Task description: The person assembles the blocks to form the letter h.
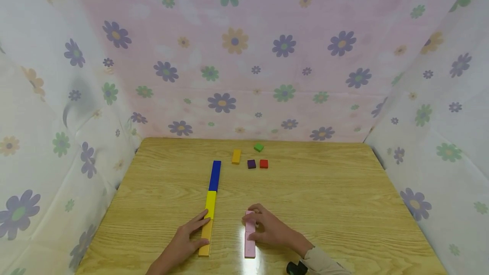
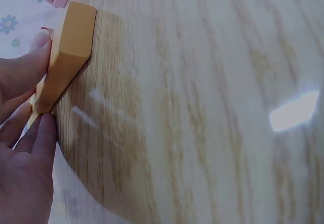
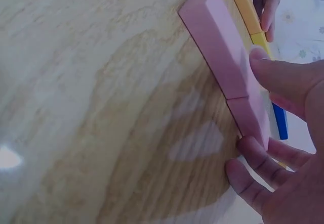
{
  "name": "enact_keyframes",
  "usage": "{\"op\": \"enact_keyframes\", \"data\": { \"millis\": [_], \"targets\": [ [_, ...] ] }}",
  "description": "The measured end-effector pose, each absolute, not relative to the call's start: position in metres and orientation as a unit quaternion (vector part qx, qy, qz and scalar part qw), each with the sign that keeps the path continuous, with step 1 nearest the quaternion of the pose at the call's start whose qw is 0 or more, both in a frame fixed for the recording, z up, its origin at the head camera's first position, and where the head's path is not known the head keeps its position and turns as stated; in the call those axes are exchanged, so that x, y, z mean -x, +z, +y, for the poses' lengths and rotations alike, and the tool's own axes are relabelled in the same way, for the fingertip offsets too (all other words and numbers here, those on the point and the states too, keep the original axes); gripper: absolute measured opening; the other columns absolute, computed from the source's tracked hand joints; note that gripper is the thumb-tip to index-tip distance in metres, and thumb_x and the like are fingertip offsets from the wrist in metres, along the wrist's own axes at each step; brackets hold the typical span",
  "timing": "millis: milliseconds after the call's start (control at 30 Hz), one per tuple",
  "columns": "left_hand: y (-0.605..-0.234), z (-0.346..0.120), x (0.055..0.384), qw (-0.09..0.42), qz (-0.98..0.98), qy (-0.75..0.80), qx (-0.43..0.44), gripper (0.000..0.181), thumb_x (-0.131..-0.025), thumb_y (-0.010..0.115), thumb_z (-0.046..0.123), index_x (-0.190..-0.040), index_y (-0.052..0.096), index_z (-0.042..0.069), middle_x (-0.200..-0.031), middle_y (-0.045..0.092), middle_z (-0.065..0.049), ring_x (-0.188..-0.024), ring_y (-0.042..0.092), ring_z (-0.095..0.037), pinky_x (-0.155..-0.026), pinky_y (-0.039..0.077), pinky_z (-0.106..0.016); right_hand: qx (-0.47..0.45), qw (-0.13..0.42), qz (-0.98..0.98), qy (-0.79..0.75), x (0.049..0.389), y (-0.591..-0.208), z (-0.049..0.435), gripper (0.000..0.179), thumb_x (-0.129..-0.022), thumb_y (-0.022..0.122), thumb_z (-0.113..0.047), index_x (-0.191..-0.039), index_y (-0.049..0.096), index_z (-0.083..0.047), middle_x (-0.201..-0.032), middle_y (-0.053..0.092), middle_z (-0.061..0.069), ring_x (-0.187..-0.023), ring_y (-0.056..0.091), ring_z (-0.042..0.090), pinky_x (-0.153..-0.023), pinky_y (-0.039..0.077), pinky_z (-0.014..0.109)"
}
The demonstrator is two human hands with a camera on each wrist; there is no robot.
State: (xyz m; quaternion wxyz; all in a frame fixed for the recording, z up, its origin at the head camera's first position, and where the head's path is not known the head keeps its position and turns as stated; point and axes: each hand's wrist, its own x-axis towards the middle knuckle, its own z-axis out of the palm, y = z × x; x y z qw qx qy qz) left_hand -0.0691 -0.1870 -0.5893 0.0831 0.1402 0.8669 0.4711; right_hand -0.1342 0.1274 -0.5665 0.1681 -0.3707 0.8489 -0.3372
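Note:
My left hand [image 1: 184,243] grips a long orange block [image 1: 206,234], its thumb near one side and its fingers on the other. Beyond it, end to end, lie a yellow block [image 1: 210,203] and a blue block [image 1: 215,176], forming one straight row. To the right, my right hand [image 1: 272,227] holds the far pink block [image 1: 250,225], fingers curled about its far end and thumb along its side. A nearer pink block [image 3: 215,47] meets it end to end, with a thin seam between them. The fingers partly hide the far pink block in the head view.
Farther back on the wooden table [image 1: 324,190] lie a small orange block [image 1: 236,156], a green block [image 1: 259,147], a dark purple block [image 1: 251,164] and a red block [image 1: 264,164]. Flowered cloth [image 1: 252,54] surrounds the table at the back and both sides.

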Motion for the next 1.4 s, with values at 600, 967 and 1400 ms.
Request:
{"op": "enact_keyframes", "data": {
  "millis": [600,967,1400],
  "targets": [
    [-0.591,-0.189,0.068,0.086,0.863,0.477,-0.141,0.06,-0.083,0.071,0.032,-0.134,0.054,0.006,-0.149,0.036,-0.005,-0.134,0.034,-0.032,-0.104,0.038,-0.038,0.345,0.102,0.863,-0.355,0.176,-0.535,0.133,0.041,-0.089,0.068,-0.015,-0.127,0.055,-0.007,-0.124,0.048,0.007,-0.091,0.056,0.028,-0.07,0.05,0.034],
    [-0.592,-0.19,0.067,0.097,0.865,0.472,-0.137,0.062,-0.083,0.069,0.037,-0.136,0.053,0.009,-0.15,0.034,-0.004,-0.135,0.032,-0.033,-0.103,0.036,-0.046,0.322,0.081,0.865,-0.377,0.199,-0.52,0.133,0.04,-0.089,0.067,-0.013,-0.127,0.055,-0.01,-0.122,0.049,0.011,-0.097,0.055,0.033,-0.067,0.048,0.032],
    [-0.59,-0.19,0.07,0.095,0.861,0.477,-0.146,0.061,-0.084,0.069,0.035,-0.136,0.052,0.008,-0.15,0.034,-0.005,-0.135,0.032,-0.034,-0.103,0.036,-0.044,0.331,0.065,0.864,-0.374,0.228,-0.506,0.12,0.042,-0.089,0.067,-0.01,-0.128,0.053,-0.011,-0.125,0.048,0.015,-0.102,0.054,0.035,-0.074,0.051,0.045]
  ]
}}
